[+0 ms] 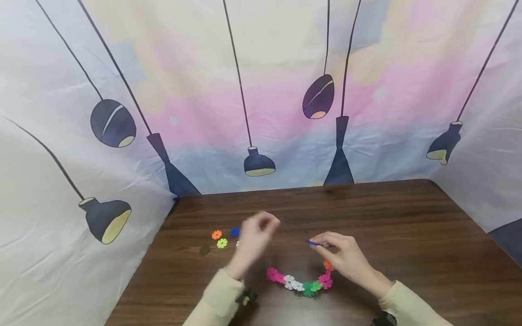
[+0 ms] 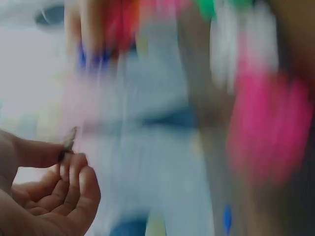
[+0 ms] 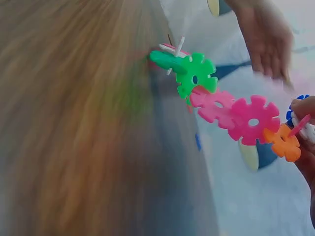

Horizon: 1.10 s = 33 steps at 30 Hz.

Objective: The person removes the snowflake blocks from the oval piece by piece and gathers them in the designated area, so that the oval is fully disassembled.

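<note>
A chain of interlocked plastic snowflake discs (image 1: 289, 282) in pink, white, green and orange curves below my hands in the head view. My right hand (image 1: 346, 256) pinches its end, where a blue disc (image 1: 312, 242) shows at the fingertips. In the right wrist view, an orange disc (image 3: 284, 142) and pink discs (image 3: 254, 120) hang from that grip. My left hand (image 1: 254, 237) is raised left of the right one, apart from the chain. Its thumb and fingertips pinch a small thin piece (image 2: 69, 141), seen edge-on and blurred in the left wrist view.
Loose discs lie on the brown table (image 1: 408, 217) left of my left hand: orange (image 1: 216, 234), yellow-green (image 1: 222, 243), blue (image 1: 234, 232) and dark brown (image 1: 205, 250), with a white one partly hidden. A cloth with printed lamps (image 1: 259, 164) hangs behind the table.
</note>
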{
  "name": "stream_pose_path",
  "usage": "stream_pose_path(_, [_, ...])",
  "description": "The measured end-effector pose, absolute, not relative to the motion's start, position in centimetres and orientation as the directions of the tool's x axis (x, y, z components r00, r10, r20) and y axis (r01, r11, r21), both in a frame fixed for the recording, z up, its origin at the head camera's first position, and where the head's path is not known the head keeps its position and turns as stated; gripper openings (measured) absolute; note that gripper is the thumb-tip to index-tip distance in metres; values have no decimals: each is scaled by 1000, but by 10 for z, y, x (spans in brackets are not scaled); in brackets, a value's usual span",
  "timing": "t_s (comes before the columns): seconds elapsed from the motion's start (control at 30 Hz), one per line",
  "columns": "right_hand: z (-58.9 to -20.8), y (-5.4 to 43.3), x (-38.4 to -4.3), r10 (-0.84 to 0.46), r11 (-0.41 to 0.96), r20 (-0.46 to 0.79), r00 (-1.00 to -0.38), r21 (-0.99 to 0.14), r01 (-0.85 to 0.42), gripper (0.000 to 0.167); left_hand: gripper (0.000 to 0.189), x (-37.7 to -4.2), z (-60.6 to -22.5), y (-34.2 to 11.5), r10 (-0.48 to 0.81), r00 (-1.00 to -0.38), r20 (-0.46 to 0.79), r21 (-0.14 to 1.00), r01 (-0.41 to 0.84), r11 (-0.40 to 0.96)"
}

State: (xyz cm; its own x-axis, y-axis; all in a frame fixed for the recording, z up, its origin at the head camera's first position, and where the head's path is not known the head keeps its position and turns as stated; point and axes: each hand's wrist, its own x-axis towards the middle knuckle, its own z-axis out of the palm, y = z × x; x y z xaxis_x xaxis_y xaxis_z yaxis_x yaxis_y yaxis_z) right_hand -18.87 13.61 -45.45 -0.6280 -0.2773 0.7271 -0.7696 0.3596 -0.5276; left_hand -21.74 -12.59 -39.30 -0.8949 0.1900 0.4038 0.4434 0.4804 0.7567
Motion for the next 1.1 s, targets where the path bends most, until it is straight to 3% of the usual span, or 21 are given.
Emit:
stream_pose_path(0.13, [-464, 152, -188, -202, 424, 691, -694, -577, -698, 33, 15, -228, -376, -168, -77, -889, 452, 822, 382, 421])
stream_pose_path(0.3, [-464, 158, -191, -219, 413, 662, -717, -603, -683, 25, 28, -228, -358, -200, -139, -893, 429, 852, 348, 391])
stream_pose_path(0.53, [-464, 151, -198, -263, 330, 688, -677, -596, -733, 29, 26, -238, -359, -203, -89, -910, 405, 840, 331, 430])
stream_pose_path(0.7, [-463, 151, -200, -287, 342, 664, -690, -602, -722, 27, 19, -252, -378, -195, 8, -932, 362, 797, 314, 516])
stream_pose_path(1.1, [-461, 148, -194, -323, 351, 617, -717, -626, -696, 23, 5, -285, -426, -182, 240, -966, 97, 623, 247, 742])
